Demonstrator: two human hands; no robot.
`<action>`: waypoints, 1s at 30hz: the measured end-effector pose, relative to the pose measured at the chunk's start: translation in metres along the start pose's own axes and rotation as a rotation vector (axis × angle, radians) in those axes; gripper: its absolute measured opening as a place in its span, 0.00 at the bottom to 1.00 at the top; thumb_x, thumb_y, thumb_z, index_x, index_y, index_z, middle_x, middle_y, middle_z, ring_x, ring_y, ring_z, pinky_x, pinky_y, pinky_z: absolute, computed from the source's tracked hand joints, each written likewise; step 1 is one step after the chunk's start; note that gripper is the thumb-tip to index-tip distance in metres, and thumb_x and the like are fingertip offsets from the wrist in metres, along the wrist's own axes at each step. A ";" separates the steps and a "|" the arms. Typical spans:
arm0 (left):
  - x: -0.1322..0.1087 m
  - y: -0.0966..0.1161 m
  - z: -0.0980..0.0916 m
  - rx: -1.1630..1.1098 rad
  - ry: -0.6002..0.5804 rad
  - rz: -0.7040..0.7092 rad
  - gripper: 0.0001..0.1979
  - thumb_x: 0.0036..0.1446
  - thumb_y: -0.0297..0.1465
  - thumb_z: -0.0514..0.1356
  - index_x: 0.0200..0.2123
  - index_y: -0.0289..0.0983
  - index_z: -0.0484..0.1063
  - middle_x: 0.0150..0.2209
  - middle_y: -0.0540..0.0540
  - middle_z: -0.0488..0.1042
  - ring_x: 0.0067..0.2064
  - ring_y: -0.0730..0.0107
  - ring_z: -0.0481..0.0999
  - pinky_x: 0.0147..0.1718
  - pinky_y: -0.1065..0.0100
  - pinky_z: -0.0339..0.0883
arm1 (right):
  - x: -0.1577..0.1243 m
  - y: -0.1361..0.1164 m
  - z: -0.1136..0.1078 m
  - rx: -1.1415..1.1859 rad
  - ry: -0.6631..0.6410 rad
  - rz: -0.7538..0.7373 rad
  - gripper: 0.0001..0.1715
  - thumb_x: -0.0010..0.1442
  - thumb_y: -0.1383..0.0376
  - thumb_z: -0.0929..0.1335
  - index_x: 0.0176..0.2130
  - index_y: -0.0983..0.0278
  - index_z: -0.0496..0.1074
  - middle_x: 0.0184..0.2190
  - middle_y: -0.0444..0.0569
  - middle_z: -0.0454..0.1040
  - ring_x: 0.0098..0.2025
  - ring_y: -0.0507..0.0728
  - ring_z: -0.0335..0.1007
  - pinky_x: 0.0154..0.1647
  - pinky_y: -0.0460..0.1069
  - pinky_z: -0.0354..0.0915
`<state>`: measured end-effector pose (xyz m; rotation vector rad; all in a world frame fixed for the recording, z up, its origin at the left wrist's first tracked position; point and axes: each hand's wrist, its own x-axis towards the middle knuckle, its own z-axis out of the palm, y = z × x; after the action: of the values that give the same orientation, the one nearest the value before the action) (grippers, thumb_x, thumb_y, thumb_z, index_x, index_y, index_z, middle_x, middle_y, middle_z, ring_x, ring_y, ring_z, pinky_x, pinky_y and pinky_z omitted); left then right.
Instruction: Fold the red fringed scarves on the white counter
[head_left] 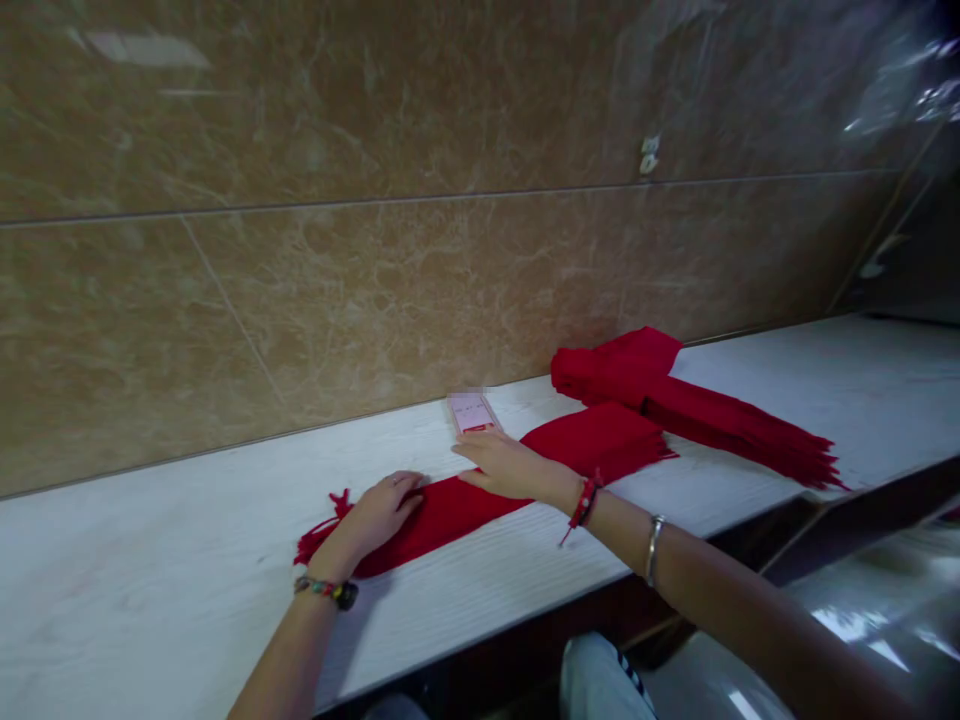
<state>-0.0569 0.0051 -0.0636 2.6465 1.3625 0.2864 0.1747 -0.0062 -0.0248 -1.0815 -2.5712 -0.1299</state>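
Observation:
A long red scarf (465,507) with fringed ends lies stretched along the white tabletop. My left hand (385,512) rests on it near its left fringe, fingers lying on the cloth and slightly curved. Across the middle of the scarf reaches my right hand (504,466), with its fingers stretched out and spread to the left. Its fingertips are beside a small card (471,411) with print and a red patch, which lies just behind the scarf. Part of the card's near end is close to or under the fingers.
More folded red scarves (622,370) are piled at the right by the wall, their fringe hanging toward the table's front edge. A brown marble-tiled wall (337,300) stands behind the white table (150,560). A socket (649,155) is on the wall. My knee (600,680) is below the table edge.

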 end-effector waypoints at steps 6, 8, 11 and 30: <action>-0.015 -0.013 -0.026 -0.060 -0.053 -0.175 0.14 0.54 0.36 0.50 0.39 0.35 0.69 0.33 0.44 0.73 0.34 0.67 0.70 0.35 0.69 0.61 | 0.030 -0.014 0.039 0.168 -0.184 -0.133 0.20 0.58 0.63 0.62 0.48 0.71 0.66 0.44 0.58 0.70 0.46 0.58 0.65 0.46 0.51 0.60; -0.021 -0.016 -0.033 -0.086 -0.121 -0.236 0.15 0.54 0.38 0.49 0.33 0.35 0.70 0.28 0.47 0.72 0.29 0.69 0.69 0.30 0.70 0.60 | 0.029 -0.012 0.046 0.197 -0.163 -0.158 0.20 0.58 0.63 0.62 0.48 0.71 0.66 0.44 0.57 0.70 0.47 0.58 0.64 0.47 0.50 0.59; -0.031 -0.022 -0.041 -0.118 -0.155 -0.256 0.18 0.54 0.43 0.48 0.27 0.36 0.69 0.26 0.48 0.71 0.27 0.70 0.67 0.27 0.72 0.57 | 0.025 -0.009 0.051 0.216 -0.124 -0.127 0.20 0.58 0.62 0.62 0.48 0.70 0.65 0.42 0.56 0.70 0.46 0.57 0.63 0.47 0.50 0.59; -0.052 -0.031 -0.044 -0.249 -0.198 -0.374 0.18 0.46 0.35 0.56 0.42 0.37 0.67 0.32 0.50 0.73 0.32 0.71 0.71 0.30 0.73 0.63 | 0.025 -0.007 0.059 0.234 -0.148 -0.073 0.12 0.57 0.67 0.63 0.41 0.68 0.69 0.38 0.55 0.68 0.41 0.56 0.64 0.44 0.49 0.60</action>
<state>-0.1219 -0.0176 -0.0326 2.1080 1.5973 0.1321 0.1370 0.0182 -0.0713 -0.9427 -2.6738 0.2369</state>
